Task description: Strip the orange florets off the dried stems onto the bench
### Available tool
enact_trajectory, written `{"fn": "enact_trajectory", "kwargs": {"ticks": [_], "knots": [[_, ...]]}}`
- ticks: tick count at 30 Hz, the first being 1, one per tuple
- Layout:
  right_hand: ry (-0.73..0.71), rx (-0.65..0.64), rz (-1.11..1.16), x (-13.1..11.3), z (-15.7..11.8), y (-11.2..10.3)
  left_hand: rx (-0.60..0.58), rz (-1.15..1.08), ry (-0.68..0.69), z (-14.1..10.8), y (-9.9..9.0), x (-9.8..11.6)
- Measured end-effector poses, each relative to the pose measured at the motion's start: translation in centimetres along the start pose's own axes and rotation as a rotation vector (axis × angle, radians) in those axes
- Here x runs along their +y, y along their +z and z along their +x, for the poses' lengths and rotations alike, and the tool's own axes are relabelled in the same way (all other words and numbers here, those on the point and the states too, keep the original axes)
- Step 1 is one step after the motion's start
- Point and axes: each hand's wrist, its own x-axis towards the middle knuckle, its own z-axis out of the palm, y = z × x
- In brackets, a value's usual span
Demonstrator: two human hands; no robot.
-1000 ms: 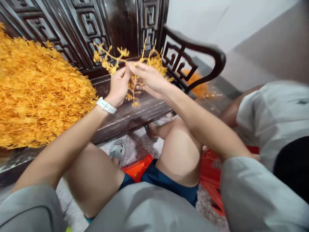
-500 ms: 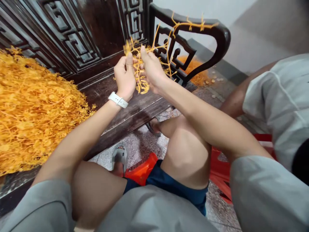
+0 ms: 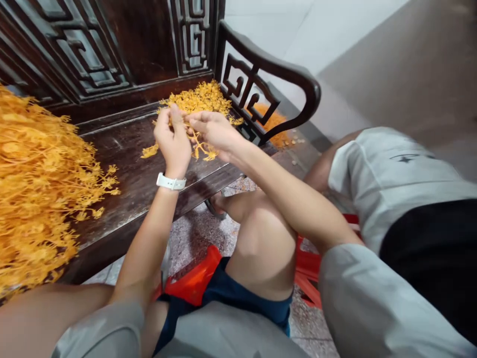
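Note:
My left hand [image 3: 172,139], with a white watch band [image 3: 171,182] at its wrist, is closed on part of a yellow branching sprig [image 3: 201,144]. My right hand [image 3: 216,130] meets it from the right, its fingers pinched on the same sprig. The sprig's lower branches hang between and below the hands. Behind them, a smaller heap of yellow pieces [image 3: 203,97] lies on the dark wooden bench [image 3: 130,141]. A small loose yellow piece [image 3: 149,151] rests left of my left hand. At the far left stands a large pile of yellow sprigs [image 3: 40,184].
The bench's carved armrest [image 3: 276,64] curves up at the right, with an orange heap [image 3: 272,122] on the floor beyond. Another person's leg in light shorts [image 3: 391,164] is at the right. Red plastic stools [image 3: 194,278] stand below.
The long bare stem that reached up over the armrest is no longer seen in my hands. The view has shifted, and the smaller yellow heap behind my hands now shows.

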Motion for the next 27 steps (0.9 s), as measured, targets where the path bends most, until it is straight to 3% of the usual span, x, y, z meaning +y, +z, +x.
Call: {"fn": "enact_trajectory", "kwargs": {"ticks": [3,6,8,9,11,12,14,18,25,27], "knots": [[-0.094,0.049,-0.095,0.6,0.7,0.7,0.004,-0.040,-0.004,-1.3,1.0,0.6],[-0.304,0.053,-0.237,1.2,1.2,1.5,0.073,-0.029,0.034,-2.8,0.9,-0.7],[-0.395,0.036,-0.298,1.6,1.2,2.2,0.287,0.005,0.066,-3.6,0.5,-2.4],[-0.407,0.036,-0.306,1.8,1.2,2.5,0.452,0.020,0.061,-3.8,0.2,-3.2],[-0.365,0.068,-0.272,1.9,0.8,3.1,0.618,0.057,0.037,-3.9,-0.5,-4.2],[-0.316,0.078,-0.239,1.8,0.6,3.3,0.624,0.083,0.037,-3.8,-1.0,-4.4],[-0.195,0.056,-0.168,1.2,-0.1,3.6,0.526,0.149,0.068,-3.6,-1.9,-4.2],[-0.058,-0.065,-0.089,0.0,-1.0,4.0,0.380,0.250,0.101,-3.2,-3.3,-2.9],[-0.257,0.151,-0.117,1.8,0.1,6.1,0.493,0.191,0.049,-2.1,-3.2,-2.1],[-0.242,0.172,-0.155,1.9,0.3,6.6,0.517,0.150,0.051,-1.7,-3.3,-2.3]]}}
